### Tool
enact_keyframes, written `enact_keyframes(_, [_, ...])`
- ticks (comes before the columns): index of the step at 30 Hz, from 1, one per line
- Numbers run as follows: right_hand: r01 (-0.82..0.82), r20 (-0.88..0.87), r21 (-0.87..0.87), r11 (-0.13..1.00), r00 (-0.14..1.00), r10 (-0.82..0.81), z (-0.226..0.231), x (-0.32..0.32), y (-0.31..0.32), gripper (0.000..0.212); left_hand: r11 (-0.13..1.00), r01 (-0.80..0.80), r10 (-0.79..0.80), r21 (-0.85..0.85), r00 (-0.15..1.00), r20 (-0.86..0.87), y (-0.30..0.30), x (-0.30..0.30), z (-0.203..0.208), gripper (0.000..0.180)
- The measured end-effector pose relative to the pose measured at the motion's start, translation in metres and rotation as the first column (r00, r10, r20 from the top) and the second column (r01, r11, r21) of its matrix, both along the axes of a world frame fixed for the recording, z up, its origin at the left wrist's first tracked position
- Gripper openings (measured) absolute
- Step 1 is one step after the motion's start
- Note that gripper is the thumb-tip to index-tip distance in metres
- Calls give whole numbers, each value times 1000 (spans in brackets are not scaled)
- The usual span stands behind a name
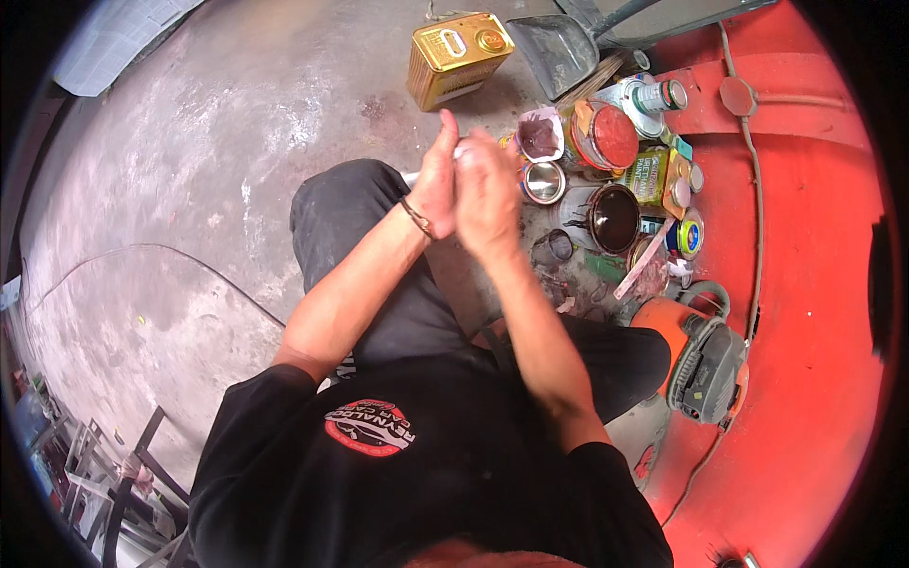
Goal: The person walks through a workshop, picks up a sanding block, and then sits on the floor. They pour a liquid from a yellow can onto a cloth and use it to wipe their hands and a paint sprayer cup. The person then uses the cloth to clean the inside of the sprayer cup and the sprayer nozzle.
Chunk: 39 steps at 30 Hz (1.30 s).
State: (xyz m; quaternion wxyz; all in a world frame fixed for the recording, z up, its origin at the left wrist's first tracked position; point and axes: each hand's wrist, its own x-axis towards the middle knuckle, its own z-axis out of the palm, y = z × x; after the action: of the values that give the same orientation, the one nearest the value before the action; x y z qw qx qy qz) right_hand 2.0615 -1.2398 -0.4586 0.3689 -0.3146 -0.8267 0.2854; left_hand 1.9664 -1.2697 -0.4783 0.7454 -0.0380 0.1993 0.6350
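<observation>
I've L hand (436, 189) & R hand (489, 194) tog. at white bit (462, 151), can't tell if gripped, w/ cans (614, 218) by floor's (208, 199) R edge, prob. for reach.

Below the gold can (461, 59), the right hand (488, 194) is being blurred, and a white item (410, 178) is being mostly hidden by the left hand (437, 189). Left of the can, a pale panel (118, 43) is being cut off by the upper edge; far below-left of the can, dark frames (123, 492) are being cropped.
</observation>
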Motion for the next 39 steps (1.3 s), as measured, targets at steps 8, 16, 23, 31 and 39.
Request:
enact_keyframes(8, [37, 141, -352, 935, 990, 14, -2, -5, 65, 25, 979, 62, -49, 192, 996, -72, -2, -6, 12, 114])
enact_keyframes(16, [-127, -147, -199, 972, 984, 98, -1, -17, -43, 36, 948, -281, 294, -149, 952, 80, 5, -29, -23, 109])
enact_keyframes(23, [-46, -126, -170, 984, 992, 25, 4, -28, -2, 42, 971, -138, 163, 195, 979, -120, 11, 13, -56, 77])
enact_keyframes(31, [-64, -154, -147, 987, 987, 41, 8, -13, -46, 41, 982, -188, 186, -29, 982, -44, 8, -14, -38, 110])
enact_keyframes(39, [-270, -577, -796, 542, 608, -545, 2, 18, -25, 44, 796, -488, 416, 359, 871, 261, 25, -31, 3, 114])
